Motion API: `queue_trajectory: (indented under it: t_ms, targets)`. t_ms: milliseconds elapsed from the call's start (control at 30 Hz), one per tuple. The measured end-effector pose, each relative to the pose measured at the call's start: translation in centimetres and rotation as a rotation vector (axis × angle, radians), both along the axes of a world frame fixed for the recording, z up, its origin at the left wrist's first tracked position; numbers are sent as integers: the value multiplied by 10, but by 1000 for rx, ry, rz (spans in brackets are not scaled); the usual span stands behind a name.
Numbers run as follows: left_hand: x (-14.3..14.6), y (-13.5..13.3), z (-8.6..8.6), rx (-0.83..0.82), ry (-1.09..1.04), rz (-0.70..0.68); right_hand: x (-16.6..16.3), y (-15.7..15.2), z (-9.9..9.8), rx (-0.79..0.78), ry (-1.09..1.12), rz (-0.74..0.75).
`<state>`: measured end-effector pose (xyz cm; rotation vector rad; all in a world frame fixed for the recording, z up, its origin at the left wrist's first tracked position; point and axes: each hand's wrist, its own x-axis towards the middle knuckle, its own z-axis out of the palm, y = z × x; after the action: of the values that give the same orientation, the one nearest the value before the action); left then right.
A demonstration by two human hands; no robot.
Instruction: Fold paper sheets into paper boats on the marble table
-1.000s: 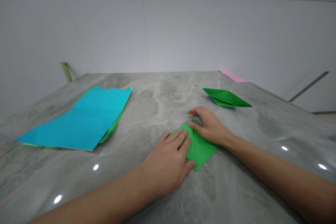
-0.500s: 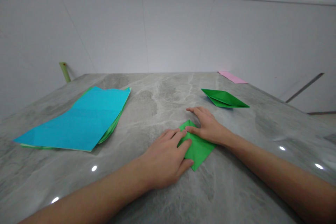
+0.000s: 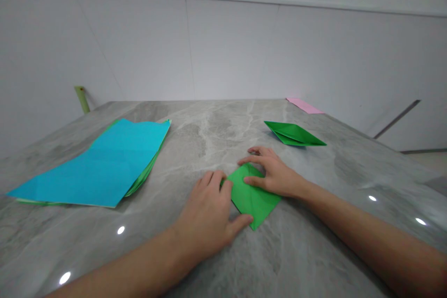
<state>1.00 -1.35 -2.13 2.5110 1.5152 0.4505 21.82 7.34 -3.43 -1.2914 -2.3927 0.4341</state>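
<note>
A small green folded paper (image 3: 256, 200) lies diamond-shaped on the table, with creases across its upper face. My left hand (image 3: 211, 214) holds it at the left: the bent fingers rest at the left corner and the thumb reaches the near corner. On the other side, my right hand (image 3: 274, 172) holds the paper down, its thumb pressed on the upper face and its index finger bent at the far corner. The paper's right edge is partly hidden under the right hand. Beyond that hand sits a green folded paper boat (image 3: 295, 135), pointed at both ends.
To the left lies a stack of paper sheets, a blue sheet (image 3: 94, 167) on top and green ones beneath. A pink sheet (image 3: 305, 105) lies at the far right edge of the grey marbled table (image 3: 209, 135). A white wall (image 3: 226, 51) stands behind.
My left hand has drawn back leftward off the green paper's face to its left edge, uncovering more of it. My right index finger has bent toward the far corner. The view has shifted slightly.
</note>
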Motion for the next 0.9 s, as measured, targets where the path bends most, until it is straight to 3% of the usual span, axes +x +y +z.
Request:
queue_trajectory:
  t_ms: [267, 600, 733, 900]
  targets:
    - [-6, 15, -4, -46, -143, 12, -18, 2, -2, 24, 139, -46]
    - [-7, 17, -2, -40, -112, -11, -20, 4, -9, 27, 95, -35]
    - [-6, 13, 0, -7, -38, -104, -23, 4, -8, 36, 63, -58]
    - [-4, 13, -2, -15, 57, -336, -23, 6, -9, 63, 1, -165]
